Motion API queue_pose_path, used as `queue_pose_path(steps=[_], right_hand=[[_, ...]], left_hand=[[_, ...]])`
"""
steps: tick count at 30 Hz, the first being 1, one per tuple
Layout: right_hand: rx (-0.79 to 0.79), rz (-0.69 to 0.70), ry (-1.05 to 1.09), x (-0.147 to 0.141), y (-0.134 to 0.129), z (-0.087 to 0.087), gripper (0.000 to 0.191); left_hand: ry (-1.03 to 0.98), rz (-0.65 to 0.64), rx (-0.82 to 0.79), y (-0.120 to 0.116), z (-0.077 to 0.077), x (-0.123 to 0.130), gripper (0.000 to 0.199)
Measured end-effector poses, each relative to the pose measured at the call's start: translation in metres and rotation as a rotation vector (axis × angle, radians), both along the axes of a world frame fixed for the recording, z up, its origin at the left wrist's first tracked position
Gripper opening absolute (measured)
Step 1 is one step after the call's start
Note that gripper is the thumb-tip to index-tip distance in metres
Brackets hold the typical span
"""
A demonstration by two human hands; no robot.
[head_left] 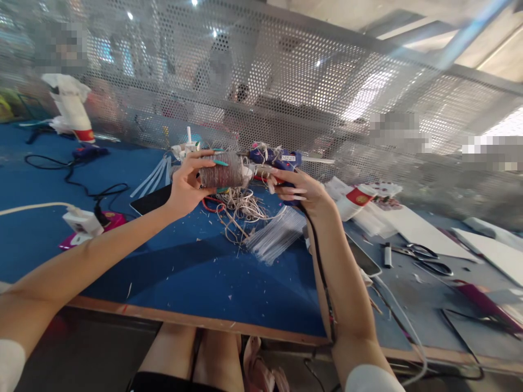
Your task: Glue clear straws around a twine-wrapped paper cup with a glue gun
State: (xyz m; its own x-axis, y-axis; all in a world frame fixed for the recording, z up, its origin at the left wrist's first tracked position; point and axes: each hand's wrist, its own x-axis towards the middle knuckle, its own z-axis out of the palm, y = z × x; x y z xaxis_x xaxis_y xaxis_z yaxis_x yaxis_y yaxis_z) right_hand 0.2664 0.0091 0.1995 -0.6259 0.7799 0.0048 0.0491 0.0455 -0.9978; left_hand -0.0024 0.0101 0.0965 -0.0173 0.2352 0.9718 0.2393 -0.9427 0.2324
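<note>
My left hand (190, 182) is closed around a thick roll of greyish-brown cord (224, 170), lifted above the blue table. Fingers lie over its top and the thumb is underneath. Just to the right, my right hand (300, 188) is wrapped round the handle of a blue hot glue gun (267, 155). A white glue stick (318, 160) pokes out of its rear, and its black cord (316, 245) runs down along my forearm. The gun's front is close to the roll's right end; whether they touch, I cannot tell. Below lies a tangle of loose cord (245, 206).
Clear glue sticks (278, 234) lie on the table by a dark phone-like slab (151, 200). Scissors (425, 256), a phone (362, 253) and white boards (429, 231) are at the right. A plugged power strip (118, 219) sits left. A perforated metal screen (286, 71) stands behind.
</note>
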Motion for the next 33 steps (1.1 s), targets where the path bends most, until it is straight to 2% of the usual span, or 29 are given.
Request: queue_pose_path(steps=[5,17,33], right_hand=[[0.007,0.016,-0.024,-0.0006,0.0021,-0.0004,0.024],[0.001,0.027,-0.004,-0.0018,0.0018,-0.0014,0.017],[0.004,0.004,-0.025,-0.0034,-0.0041,-0.0002,0.017]], left_hand=[[-0.03,-0.028,0.019,-0.0006,0.0009,0.0014,0.048],[-0.029,-0.025,-0.015,-0.0024,0.0023,0.0005,0.048],[-0.063,-0.037,0.006,-0.0019,0.0031,0.0018,0.049]])
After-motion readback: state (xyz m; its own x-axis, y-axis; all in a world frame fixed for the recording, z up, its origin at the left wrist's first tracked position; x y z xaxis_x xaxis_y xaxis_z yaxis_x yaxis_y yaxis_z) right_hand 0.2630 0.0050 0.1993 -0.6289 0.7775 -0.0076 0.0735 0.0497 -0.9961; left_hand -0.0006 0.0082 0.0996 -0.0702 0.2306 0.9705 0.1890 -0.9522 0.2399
